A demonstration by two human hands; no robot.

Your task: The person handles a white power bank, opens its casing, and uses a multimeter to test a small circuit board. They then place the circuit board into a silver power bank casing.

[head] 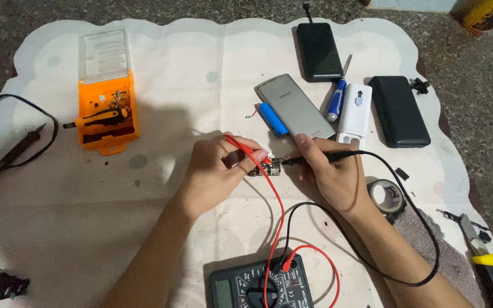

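Both probes look like they're already down on the little circuit board, mid-cloth, a bit nearer its front edge; left hand pinches the red probe, right hand grips the black probe; reading the meter at the front edge seems left; board's long axis runs side to side, as far as I can tell.

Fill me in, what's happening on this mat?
A person is probing a small circuit board on the white mat. The left hand holds the red probe, the right hand the black probe, both tips at the board. Their leads run to a multimeter at the near edge.
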